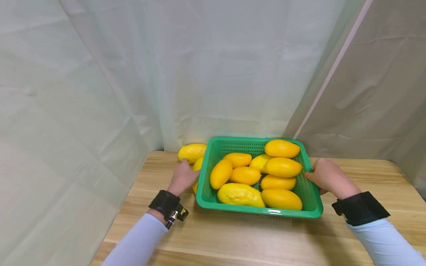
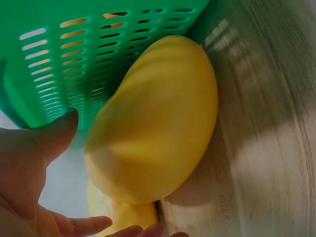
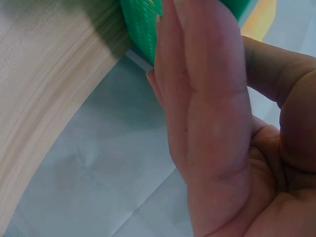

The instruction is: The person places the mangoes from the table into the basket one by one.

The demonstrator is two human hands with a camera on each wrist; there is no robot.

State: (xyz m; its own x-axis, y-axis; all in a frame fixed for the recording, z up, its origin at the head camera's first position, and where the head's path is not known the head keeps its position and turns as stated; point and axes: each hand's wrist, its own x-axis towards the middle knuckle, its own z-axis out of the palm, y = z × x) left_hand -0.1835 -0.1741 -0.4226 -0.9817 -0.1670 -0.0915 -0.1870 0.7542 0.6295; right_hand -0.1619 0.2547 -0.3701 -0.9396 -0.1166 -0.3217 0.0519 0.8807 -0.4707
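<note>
A green plastic basket with slotted walls holds several smooth yellow mangoes and a longer, lumpy yellow fruit. My right hand grips the basket's right rim, with the thumb over the edge and the fingers along the outer wall. Left of the basket, my left hand reaches among yellow fruits on the table. In the left wrist view, its thumb and fingers are spread before a mango that lies against the basket wall; the palm holds nothing.
The basket and loose fruits stand on a wood-grain table, near its back edge. Pale cloth sheeting hangs behind and along the left side. Each wrist wears a black strap.
</note>
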